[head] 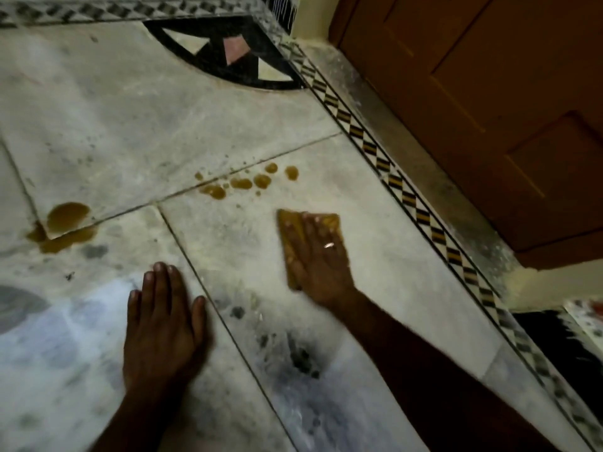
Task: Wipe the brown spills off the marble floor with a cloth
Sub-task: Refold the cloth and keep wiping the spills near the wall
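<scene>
My right hand (pixel 318 259) lies flat on a folded yellow-brown cloth (pixel 331 221), pressing it against the marble floor (pixel 163 125); a ring shows on one finger. Just beyond the cloth, a string of small brown drops (pixel 243 183) crosses a tile joint. At the left sits a bigger brown puddle (pixel 65 223), spread over a tile corner. My left hand (pixel 164 324) rests palm down on the floor with fingers together, holding nothing, between the puddle and the cloth.
A wooden door (pixel 489 102) stands at the right, behind a checkered inlay border (pixel 391 177). A black inlaid arc with pale triangles (pixel 235 53) lies at the top. Dark smudges (pixel 300 353) mark the floor near my right forearm. A dark mat (pixel 561 347) lies at lower right.
</scene>
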`<state>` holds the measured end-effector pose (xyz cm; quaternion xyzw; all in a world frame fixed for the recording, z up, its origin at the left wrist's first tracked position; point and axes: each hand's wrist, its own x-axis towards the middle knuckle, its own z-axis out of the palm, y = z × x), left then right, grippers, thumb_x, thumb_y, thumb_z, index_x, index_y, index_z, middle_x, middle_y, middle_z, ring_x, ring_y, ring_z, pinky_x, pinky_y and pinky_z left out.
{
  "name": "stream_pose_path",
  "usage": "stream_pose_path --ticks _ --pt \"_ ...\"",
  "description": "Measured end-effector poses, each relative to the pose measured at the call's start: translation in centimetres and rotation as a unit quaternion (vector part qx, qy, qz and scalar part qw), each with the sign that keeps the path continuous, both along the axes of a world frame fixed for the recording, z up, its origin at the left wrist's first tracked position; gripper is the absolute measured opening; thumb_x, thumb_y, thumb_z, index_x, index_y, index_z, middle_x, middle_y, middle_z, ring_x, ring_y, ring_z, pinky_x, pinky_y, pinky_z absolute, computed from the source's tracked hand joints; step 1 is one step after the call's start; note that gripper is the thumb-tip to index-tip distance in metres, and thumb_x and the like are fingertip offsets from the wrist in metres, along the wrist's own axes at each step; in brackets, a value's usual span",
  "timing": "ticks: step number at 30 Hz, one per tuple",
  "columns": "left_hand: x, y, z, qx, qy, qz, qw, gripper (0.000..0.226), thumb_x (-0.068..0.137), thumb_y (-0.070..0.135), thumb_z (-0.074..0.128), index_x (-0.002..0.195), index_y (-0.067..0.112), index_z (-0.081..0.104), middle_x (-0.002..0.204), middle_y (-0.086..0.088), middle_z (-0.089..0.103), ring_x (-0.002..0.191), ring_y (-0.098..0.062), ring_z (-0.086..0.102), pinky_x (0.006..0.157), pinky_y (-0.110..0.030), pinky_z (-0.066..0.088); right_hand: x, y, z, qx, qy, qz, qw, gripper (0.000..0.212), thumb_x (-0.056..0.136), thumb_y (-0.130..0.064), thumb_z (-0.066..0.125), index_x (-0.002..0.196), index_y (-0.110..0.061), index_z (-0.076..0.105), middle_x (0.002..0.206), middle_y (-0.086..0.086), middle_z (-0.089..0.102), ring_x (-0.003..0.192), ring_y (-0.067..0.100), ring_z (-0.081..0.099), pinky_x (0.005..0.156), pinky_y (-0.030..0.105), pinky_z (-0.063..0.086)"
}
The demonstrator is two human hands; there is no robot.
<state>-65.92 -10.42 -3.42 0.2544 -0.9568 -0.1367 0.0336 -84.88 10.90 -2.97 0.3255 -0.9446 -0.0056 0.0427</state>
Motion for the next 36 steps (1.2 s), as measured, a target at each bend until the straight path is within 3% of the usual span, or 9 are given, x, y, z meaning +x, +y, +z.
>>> stream_pose_path --ticks 5,8,14,18,22,25,29,33,36 --pt "0.2 -0.2 -0.5 -0.011 -0.002 -0.004 1.000 0.072 0.103 0.047 0.017 0.158 -0.001 0.019 0.166 -0.021 0.019 0.155 -0.032 0.016 0.125 -0.039 -0.005 12.3 3.5 1.1 -0.024 0.006 0.066 0.998 0.058 0.103 -0.038 0.041 0.158 -0.022 0.034 0.164 0.015 0.032 0.151 0.037 0.030 0.118 0.057 0.032" --pt "0.1 0.0 -0.5 -0.013 -0.002 -0.004 1.000 0.072 0.103 0.045 0.018 0.157 -0.003 0.021 0.165 -0.023 0.020 0.154 -0.034 0.019 0.126 -0.045 0.003 17.1 2.3 1.3 -0.027 -0.012 0.071 0.997 0.070 0.094 -0.040 0.051 0.159 -0.022 0.032 0.165 0.015 0.030 0.152 0.037 0.029 0.116 0.059 0.035" --pt "0.4 -0.1 -0.6 -0.003 0.008 -0.015 1.000 0.070 0.104 0.042 0.022 0.156 -0.004 0.026 0.164 -0.024 0.024 0.153 -0.036 0.023 0.125 -0.053 0.015 11.4 -4.4 1.4 -0.041 -0.070 0.123 0.989 0.064 0.100 -0.039 0.045 0.160 -0.023 0.029 0.166 0.014 0.028 0.154 0.032 0.026 0.121 0.055 0.027" --pt "0.3 -0.3 -0.5 0.005 -0.003 -0.027 1.000 0.073 0.103 0.048 0.023 0.157 -0.002 0.022 0.166 -0.021 0.020 0.155 -0.034 0.018 0.126 -0.051 0.013 6.1 -6.3 2.4 0.035 -0.131 0.046 0.990 0.068 0.099 -0.048 0.030 0.162 -0.024 0.022 0.168 0.014 0.021 0.153 0.035 0.025 0.121 0.056 0.026" --pt "0.3 -0.7 0.1 0.051 -0.020 -0.034 0.998 0.074 0.102 0.049 0.025 0.156 -0.002 0.027 0.165 -0.021 0.023 0.154 -0.033 0.019 0.125 -0.050 0.015 4.4 -7.2 4.5 0.150 -0.243 0.045 0.957 0.078 0.092 -0.062 0.006 0.161 -0.028 -0.010 0.170 0.012 -0.011 0.157 0.037 -0.005 0.125 0.055 0.005" --pt "0.2 -1.2 0.7 0.102 -0.035 -0.043 0.993 0.075 0.102 0.052 0.022 0.153 -0.002 0.034 0.163 -0.022 0.029 0.152 -0.032 0.021 0.124 -0.045 0.007 2.6 -8.6 5.5 0.239 -0.306 0.062 0.919 0.078 0.100 -0.068 0.011 0.159 -0.025 -0.019 0.166 0.017 -0.025 0.153 0.043 -0.018 0.125 0.058 0.001" --pt "-0.3 -1.6 0.9 0.158 -0.079 -0.059 0.983 0.081 0.101 0.058 0.013 0.151 -0.002 0.037 0.158 -0.025 0.036 0.147 -0.034 0.023 0.122 -0.039 -0.004 1.2 -10.9 8.4 0.341 -0.376 0.042 0.861 0.083 0.107 -0.033 0.044 0.158 -0.026 -0.022 0.163 0.019 -0.032 0.153 0.042 -0.020 0.125 0.056 0.002" --pt "-0.7 -1.5 1.4 0.138 -0.109 -0.044 0.984 0.093 0.077 0.066 -0.013 0.151 0.010 -0.023 0.162 -0.012 -0.026 0.153 -0.024 -0.021 0.105 -0.034 -0.037 -0.8 -11.9 9.6 0.403 -0.378 0.085 0.829 0.085 0.106 -0.030 0.046 0.158 -0.029 -0.020 0.165 0.018 -0.028 0.156 0.041 -0.008 0.124 0.059 0.013" --pt "-1.3 -1.7 1.7 0.155 -0.148 -0.034 0.976 0.089 0.070 0.066 -0.023 0.142 0.015 -0.038 0.152 -0.006 -0.044 0.141 -0.020 -0.039 0.098 -0.032 -0.042 -1.4 -10.9 7.5 0.388 -0.386 0.106 0.831 0.094 0.104 -0.036 0.052 0.156 -0.030 -0.026 0.161 0.018 -0.036 0.152 0.044 -0.021 0.124 0.061 0.007"
